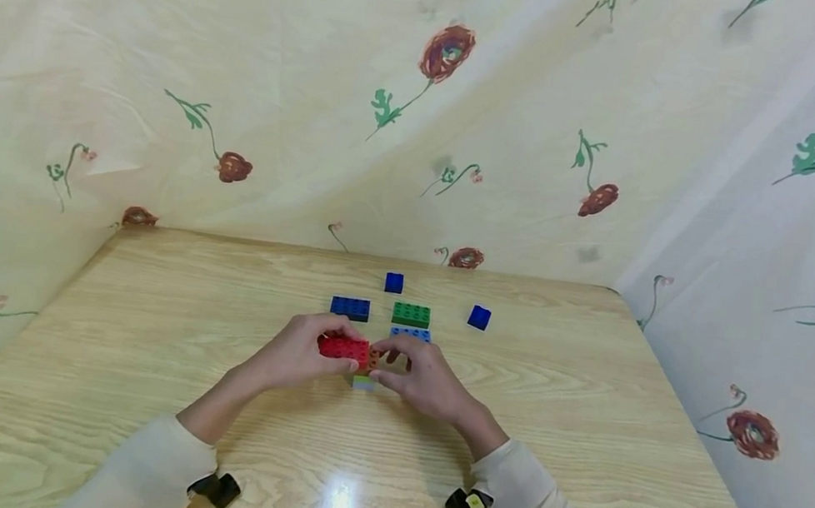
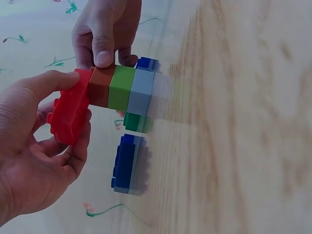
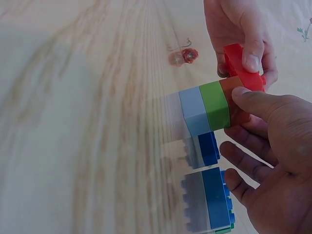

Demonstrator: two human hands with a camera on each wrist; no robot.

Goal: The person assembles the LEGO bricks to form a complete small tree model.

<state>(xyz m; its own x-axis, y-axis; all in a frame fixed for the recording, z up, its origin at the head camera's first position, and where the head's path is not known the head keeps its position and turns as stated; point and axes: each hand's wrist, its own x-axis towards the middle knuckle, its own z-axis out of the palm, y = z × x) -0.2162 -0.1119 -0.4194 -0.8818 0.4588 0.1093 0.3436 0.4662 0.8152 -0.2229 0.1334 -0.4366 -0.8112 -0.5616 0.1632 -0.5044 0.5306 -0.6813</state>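
My left hand [image 1: 296, 352] grips a long red brick [image 2: 70, 109] between thumb and fingers. The brick is tilted, its end against the top of a small upright stack. From the top, that stack has a brown brick [image 2: 99, 87], a lime green brick [image 2: 120, 90] and a light blue brick [image 2: 141, 92] standing on the table. With thumb and fingertips, my right hand [image 1: 427, 376] pinches the brown brick from the right side. Whether the red brick's underside is pressed onto the studs cannot be told.
Behind the hands lie a dark blue brick [image 1: 350, 309], a green brick [image 1: 411, 315] and a blue brick [image 1: 411, 335] partly covered by the right hand. Farther off are two small blue bricks, one at the back [image 1: 393, 283] and one to the right [image 1: 479, 317]. A flowered cloth [image 1: 303, 108] hangs beyond the wooden table [image 1: 582, 442].
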